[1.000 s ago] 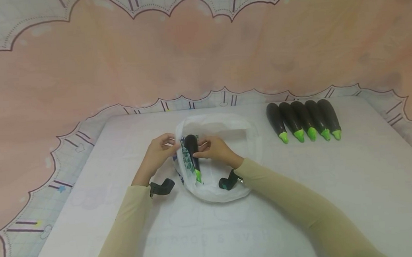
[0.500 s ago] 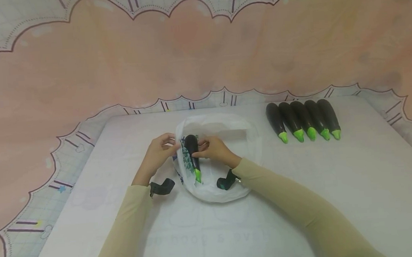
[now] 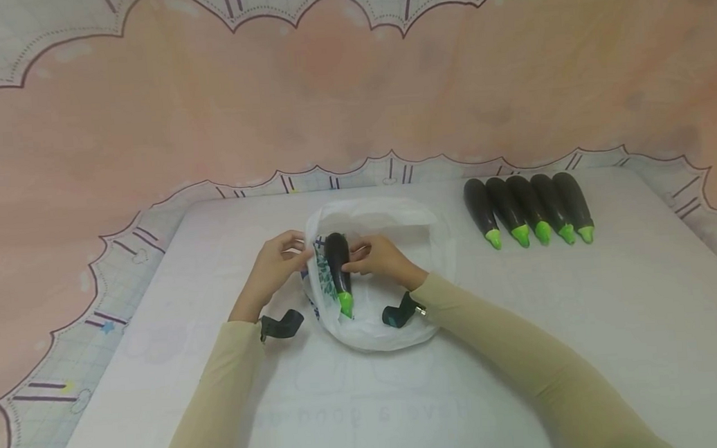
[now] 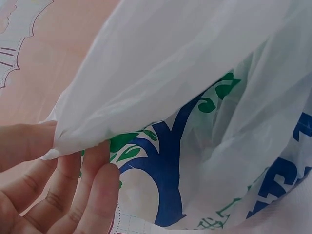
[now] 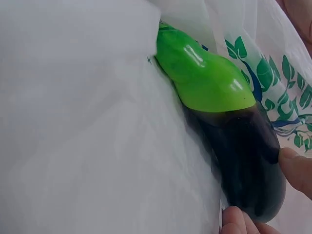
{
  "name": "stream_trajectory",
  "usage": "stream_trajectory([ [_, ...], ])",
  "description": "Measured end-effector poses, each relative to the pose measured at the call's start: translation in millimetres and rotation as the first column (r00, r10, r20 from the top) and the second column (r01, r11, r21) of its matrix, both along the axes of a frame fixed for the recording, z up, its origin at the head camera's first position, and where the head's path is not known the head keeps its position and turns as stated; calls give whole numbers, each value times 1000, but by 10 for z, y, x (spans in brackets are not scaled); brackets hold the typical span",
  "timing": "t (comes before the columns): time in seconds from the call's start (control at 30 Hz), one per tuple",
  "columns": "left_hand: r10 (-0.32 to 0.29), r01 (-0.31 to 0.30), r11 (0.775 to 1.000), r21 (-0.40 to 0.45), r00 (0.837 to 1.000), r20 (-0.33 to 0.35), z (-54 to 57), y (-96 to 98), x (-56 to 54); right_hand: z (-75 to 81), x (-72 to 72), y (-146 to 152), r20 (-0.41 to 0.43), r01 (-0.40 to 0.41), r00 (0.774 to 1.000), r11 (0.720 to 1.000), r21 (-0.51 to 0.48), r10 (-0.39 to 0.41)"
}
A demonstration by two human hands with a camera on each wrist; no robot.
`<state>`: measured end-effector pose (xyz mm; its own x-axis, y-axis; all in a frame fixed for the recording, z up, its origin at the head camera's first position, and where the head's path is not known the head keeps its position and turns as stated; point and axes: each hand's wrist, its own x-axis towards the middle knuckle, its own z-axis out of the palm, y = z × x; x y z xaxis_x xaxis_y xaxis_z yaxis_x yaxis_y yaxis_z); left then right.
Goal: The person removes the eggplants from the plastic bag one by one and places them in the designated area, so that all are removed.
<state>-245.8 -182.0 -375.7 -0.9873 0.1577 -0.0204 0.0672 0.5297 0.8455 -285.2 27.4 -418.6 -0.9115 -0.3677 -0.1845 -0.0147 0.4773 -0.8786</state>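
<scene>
A white plastic bag (image 3: 367, 213) with a green and blue tree print stands with its mouth spread wide. Its left rim is pinched by my left hand (image 3: 276, 261); in the left wrist view, the thumb lies over the fold and the fingers (image 4: 100, 185) are beneath it. Within the bag, against its left wall, my right hand (image 3: 381, 258) holds a dark eggplant (image 3: 338, 263) with a bright green stem end towards me. The right wrist view has the thumb (image 5: 295, 168) on one side of the eggplant and fingertips on the other.
Several more eggplants (image 3: 522, 205) lie side by side at the back right of the white table (image 3: 590, 319), green ends towards me. A dark wrist camera (image 3: 282, 325) sticks out from each sleeve. A patterned cloth (image 3: 337, 100) rises behind the table.
My right hand has shifted slightly to the right with the eggplant, which leans a little away from the bag's left wall. The left hand stays on the rim.
</scene>
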Motion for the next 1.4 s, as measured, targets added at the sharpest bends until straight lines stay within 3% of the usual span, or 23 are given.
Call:
stream_trajectory([
  [0.37, 9, -9, 1000, -5, 1000, 0, -15, 4, -14, 43, -1, 73, -12, 16, 1000, 1000, 3, -16],
  [0.8, 9, -9, 1000, 6, 1000, 13, -25, 4, -19, 56, 2, 40, -159, 5, 987, 999, -37, -11],
  [1.27, 1, -2, 1000, 9, 1000, 7, -27, -4, -26, 64, 29, -9, -141, 30, 989, 998, -58, -38],
  [1.4, -3, 3, 1000, 7, 1000, 1, -16, 5, -24, 30, 14, -61, -102, 20, 994, 998, -59, -26],
])
